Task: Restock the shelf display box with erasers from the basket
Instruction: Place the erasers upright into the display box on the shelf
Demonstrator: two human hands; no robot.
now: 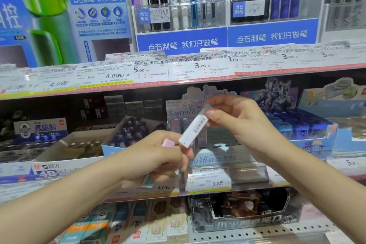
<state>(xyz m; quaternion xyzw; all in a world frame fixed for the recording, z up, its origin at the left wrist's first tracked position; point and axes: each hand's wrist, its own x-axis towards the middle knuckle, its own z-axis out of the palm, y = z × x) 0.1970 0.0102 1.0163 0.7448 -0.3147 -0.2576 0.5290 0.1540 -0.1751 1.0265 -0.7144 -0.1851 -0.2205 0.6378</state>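
My right hand pinches a white-sleeved eraser by its teal top end, tilted, in front of the display box. My left hand grips more erasers, a pink one poking out on top, a teal one below.

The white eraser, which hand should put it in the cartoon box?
Probably the right hand. It alone pinches the white eraser and hovers just before the display box. The left hand sits lower, its grip full of other erasers.
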